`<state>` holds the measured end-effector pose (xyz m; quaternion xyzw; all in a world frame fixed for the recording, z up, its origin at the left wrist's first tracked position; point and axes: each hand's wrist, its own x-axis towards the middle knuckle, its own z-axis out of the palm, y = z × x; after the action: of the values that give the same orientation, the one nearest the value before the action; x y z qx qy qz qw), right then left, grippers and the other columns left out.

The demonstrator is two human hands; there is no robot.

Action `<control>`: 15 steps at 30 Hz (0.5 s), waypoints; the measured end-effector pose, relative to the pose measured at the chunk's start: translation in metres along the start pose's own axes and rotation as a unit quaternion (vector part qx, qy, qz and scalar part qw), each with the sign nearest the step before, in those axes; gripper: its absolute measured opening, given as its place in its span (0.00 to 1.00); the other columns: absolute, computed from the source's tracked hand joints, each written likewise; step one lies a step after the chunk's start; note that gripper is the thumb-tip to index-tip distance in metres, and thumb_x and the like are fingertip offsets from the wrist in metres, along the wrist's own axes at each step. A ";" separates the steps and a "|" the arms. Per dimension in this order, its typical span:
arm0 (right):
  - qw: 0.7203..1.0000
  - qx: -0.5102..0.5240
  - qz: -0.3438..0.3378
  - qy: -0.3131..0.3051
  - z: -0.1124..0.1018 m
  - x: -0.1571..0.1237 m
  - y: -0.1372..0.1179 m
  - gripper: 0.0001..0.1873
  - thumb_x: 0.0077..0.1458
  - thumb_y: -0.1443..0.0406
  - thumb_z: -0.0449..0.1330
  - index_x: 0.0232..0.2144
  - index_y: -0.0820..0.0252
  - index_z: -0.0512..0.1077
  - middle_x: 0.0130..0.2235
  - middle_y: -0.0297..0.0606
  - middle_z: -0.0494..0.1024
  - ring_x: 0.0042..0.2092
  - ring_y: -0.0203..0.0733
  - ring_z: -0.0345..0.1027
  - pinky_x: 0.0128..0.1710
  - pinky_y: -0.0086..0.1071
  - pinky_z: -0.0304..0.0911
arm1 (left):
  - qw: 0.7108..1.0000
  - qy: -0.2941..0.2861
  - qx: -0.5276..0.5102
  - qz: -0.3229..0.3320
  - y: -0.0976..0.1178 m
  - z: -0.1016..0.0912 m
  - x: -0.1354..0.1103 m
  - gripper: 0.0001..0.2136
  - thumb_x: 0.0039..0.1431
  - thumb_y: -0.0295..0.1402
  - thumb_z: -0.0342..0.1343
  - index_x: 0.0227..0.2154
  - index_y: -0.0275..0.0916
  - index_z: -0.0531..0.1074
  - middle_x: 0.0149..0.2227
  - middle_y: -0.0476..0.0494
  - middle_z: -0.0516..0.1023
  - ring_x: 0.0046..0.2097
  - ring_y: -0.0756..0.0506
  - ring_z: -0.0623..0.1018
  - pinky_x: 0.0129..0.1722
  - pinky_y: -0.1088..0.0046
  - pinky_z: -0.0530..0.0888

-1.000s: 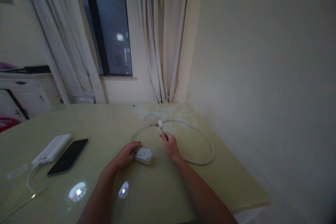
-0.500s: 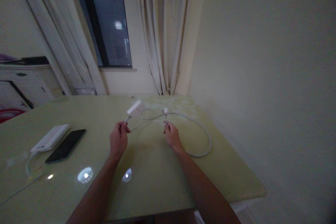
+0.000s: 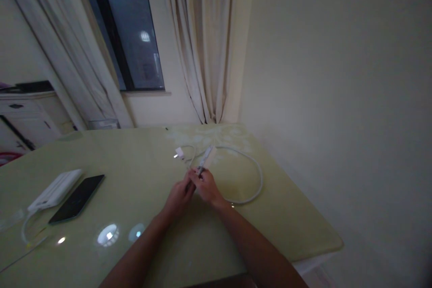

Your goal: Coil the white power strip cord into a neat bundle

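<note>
A hand could pass over the table (image 3: 135, 162) between the dark phone (image 3: 77, 199) on the left and the forearms. Left hand (image 3: 178, 195) and right hand (image 3: 207, 188) meet, closing the gap between them; just beyond, the plug (image 3: 179, 152) and white box (image 3: 208, 156) stand in the way. On the right lies the looped cable (image 3: 260, 175), with room between it and the near right corner; the wall (image 3: 320, 99) bounds that side
</note>
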<state>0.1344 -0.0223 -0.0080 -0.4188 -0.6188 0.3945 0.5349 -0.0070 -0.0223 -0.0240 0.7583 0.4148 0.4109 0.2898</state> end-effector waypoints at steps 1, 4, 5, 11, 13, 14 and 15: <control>1.000 0.012 0.017 0.018 0.000 0.001 0.001 0.30 0.62 0.41 0.54 0.35 0.61 0.77 0.34 0.40 0.78 0.38 0.42 0.71 0.41 0.32 0.67 | 1.000 -0.008 0.008 0.002 0.001 -0.003 0.000 0.15 0.64 0.47 0.53 0.36 0.40 0.74 0.33 0.42 0.80 0.35 0.44 0.78 0.39 0.68 0.74; 0.997 0.011 0.032 0.066 -0.004 0.004 0.003 0.29 0.62 0.42 0.54 0.33 0.62 0.77 0.32 0.40 0.78 0.36 0.42 0.72 0.41 0.32 0.67 | 1.000 0.021 -0.019 -0.009 0.007 -0.011 0.001 0.19 0.67 0.49 0.49 0.35 0.39 0.75 0.32 0.43 0.80 0.37 0.43 0.79 0.42 0.67 0.74; 0.998 0.003 0.023 0.063 -0.005 0.004 0.003 0.29 0.62 0.43 0.54 0.32 0.62 0.77 0.32 0.40 0.79 0.36 0.42 0.72 0.41 0.32 0.67 | 0.998 0.034 -0.039 -0.020 0.008 -0.013 0.002 0.21 0.68 0.51 0.46 0.36 0.38 0.75 0.32 0.43 0.79 0.37 0.43 0.79 0.43 0.66 0.75; 0.997 -0.033 -0.028 -0.066 -0.001 -0.006 -0.005 0.31 0.66 0.44 0.50 0.26 0.60 0.76 0.28 0.38 0.78 0.29 0.37 0.70 0.33 0.28 0.65 | 0.981 0.048 -0.158 -0.098 0.009 -0.005 0.003 0.32 0.64 0.60 0.46 0.51 0.35 0.74 0.31 0.45 0.77 0.33 0.44 0.76 0.34 0.68 0.75; 0.998 -0.056 -0.011 -0.039 0.001 -0.007 -0.006 0.34 0.65 0.42 0.50 0.23 0.61 0.75 0.25 0.39 0.77 0.27 0.37 0.70 0.30 0.28 0.64 | 0.973 0.031 -0.198 -0.117 0.010 -0.002 0.003 0.33 0.65 0.59 0.46 0.57 0.34 0.71 0.30 0.45 0.76 0.31 0.45 0.75 0.31 0.70 0.74; 0.998 -0.064 0.007 -0.020 0.001 -0.007 -0.005 0.36 0.65 0.41 0.49 0.21 0.61 0.74 0.24 0.39 0.77 0.26 0.37 0.70 0.29 0.27 0.64 | 0.970 0.028 -0.212 -0.119 0.011 -0.002 0.003 0.33 0.66 0.58 0.45 0.59 0.34 0.69 0.30 0.46 0.76 0.30 0.46 0.75 0.29 0.71 0.73; 0.997 -0.070 0.026 0.000 0.001 -0.007 -0.005 0.37 0.65 0.39 0.48 0.21 0.61 0.74 0.22 0.40 0.76 0.24 0.36 0.69 0.28 0.27 0.63 | 0.969 0.030 -0.216 -0.117 0.011 -0.002 0.003 0.33 0.67 0.57 0.44 0.62 0.34 0.67 0.29 0.46 0.76 0.28 0.47 0.74 0.27 0.73 0.71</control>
<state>0.1336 -0.0301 -0.0059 -0.4711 -0.6337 0.3640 0.4938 -0.0032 -0.0250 -0.0137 0.6117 0.4106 0.4761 0.4801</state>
